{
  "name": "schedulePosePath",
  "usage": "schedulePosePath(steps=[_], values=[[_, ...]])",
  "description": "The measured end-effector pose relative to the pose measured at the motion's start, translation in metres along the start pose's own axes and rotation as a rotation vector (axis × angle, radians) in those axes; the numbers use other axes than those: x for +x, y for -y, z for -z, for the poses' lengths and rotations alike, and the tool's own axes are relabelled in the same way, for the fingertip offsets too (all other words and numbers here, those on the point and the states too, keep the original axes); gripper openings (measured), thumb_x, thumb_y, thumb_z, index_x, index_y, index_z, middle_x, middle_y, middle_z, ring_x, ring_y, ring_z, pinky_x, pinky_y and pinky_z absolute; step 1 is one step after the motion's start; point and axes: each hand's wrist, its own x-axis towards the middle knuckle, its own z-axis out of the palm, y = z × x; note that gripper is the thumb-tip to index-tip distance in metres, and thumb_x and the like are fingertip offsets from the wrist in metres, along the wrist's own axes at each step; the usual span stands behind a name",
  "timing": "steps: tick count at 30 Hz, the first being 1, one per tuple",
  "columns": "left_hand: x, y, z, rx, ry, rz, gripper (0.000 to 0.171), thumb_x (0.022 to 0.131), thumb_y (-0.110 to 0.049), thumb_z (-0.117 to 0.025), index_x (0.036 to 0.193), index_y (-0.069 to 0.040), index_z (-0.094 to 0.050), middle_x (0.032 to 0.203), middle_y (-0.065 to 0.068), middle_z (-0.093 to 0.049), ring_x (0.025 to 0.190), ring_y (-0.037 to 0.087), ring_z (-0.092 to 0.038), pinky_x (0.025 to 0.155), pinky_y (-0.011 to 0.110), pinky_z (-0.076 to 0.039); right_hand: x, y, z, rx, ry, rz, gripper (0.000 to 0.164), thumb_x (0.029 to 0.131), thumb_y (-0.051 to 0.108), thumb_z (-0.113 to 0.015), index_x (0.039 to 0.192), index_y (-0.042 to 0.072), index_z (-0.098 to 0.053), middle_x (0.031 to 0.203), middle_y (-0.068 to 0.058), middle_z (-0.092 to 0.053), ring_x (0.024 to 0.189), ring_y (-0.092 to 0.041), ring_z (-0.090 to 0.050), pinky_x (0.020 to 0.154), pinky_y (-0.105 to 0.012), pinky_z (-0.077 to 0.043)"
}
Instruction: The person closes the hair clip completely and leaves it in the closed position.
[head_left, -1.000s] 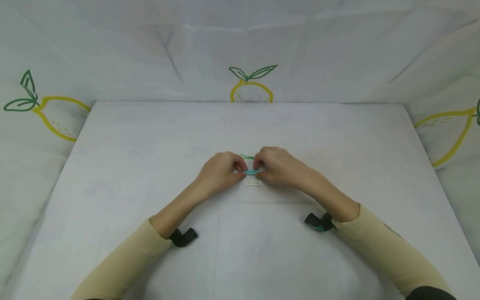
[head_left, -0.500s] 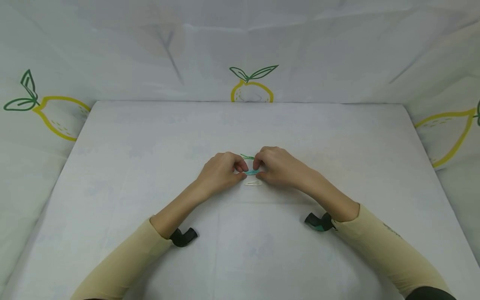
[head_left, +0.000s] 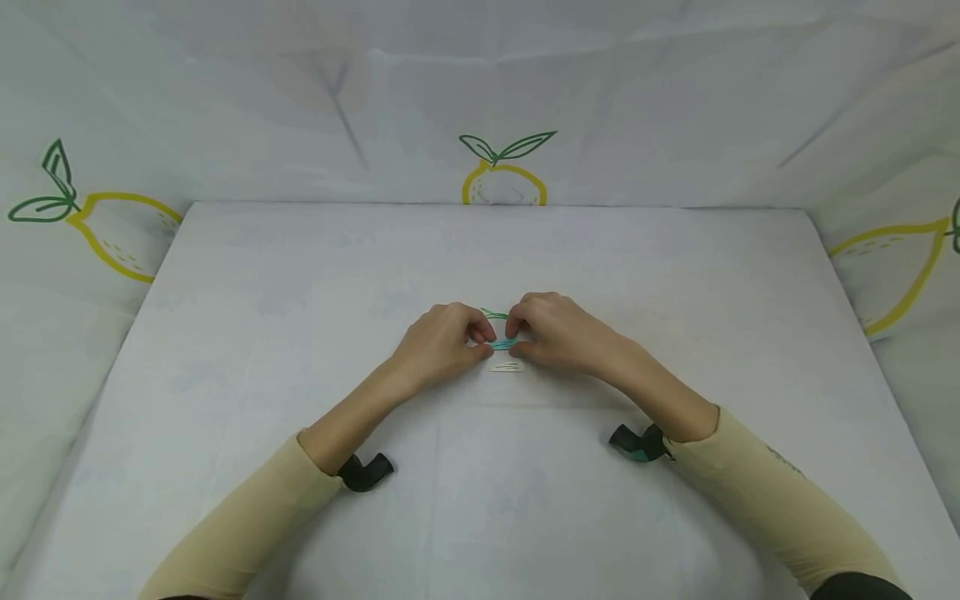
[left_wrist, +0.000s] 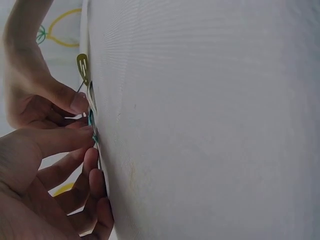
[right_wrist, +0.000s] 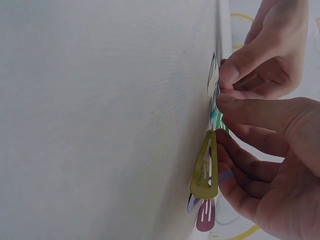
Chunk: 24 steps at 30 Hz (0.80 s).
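A teal snap hair clip (head_left: 503, 344) lies crosswise between my hands at the middle of the table. My left hand (head_left: 442, 346) pinches its left end between thumb and fingers, and my right hand (head_left: 561, 335) pinches the right end. Fingertips cover both ends. Just in front lies a cream hair clip (head_left: 507, 367), and behind is a green one (head_left: 495, 315), partly covered by the hands. Beside my right fingers, the right wrist view has an olive hair clip (right_wrist: 204, 193), a mauve one (right_wrist: 202, 228) and part of a purple one (right_wrist: 225, 176).
A white-covered table (head_left: 315, 275) spreads around the hands. White cloth walls (head_left: 637, 108) with printed lemons stand along its back and sides. Black curved pieces (head_left: 367, 473) stick out near both sleeve cuffs, just over the table.
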Motion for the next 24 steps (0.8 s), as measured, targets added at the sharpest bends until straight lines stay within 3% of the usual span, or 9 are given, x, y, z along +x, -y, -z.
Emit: schedulePosePath(steps=[14, 24], values=[[0.0026, 0.0007, 0.0045, -0.028, -0.012, -0.018, 0.007, 0.095, -0.014, -0.079, 0.101, -0.015, -0.082, 0.095, 0.000, -0.078, 0.087, 0.016, -0.069, 0.076, 0.030, -0.052, 0.0030, -0.0035, 0.0045, 0.023, -0.029, -0.011, 0.016, 0.094, 0.008, -0.081, 0.110, 0.004, -0.079, 0.110, -0.008, -0.079, 0.111, -0.028, -0.073, 0.102, -0.047, -0.058], [0.0055, 0.0042, 0.0084, -0.051, -0.057, 0.002, 0.015, 0.097, -0.016, -0.078, 0.111, -0.014, -0.077, 0.100, 0.001, -0.077, 0.095, 0.021, -0.070, 0.085, 0.037, -0.055, 0.0075, -0.0061, 0.0081, 0.044, -0.052, -0.046, 0.023, 0.095, 0.009, -0.079, 0.117, 0.002, -0.077, 0.116, -0.012, -0.078, 0.115, -0.031, -0.071, 0.106, -0.049, -0.056]])
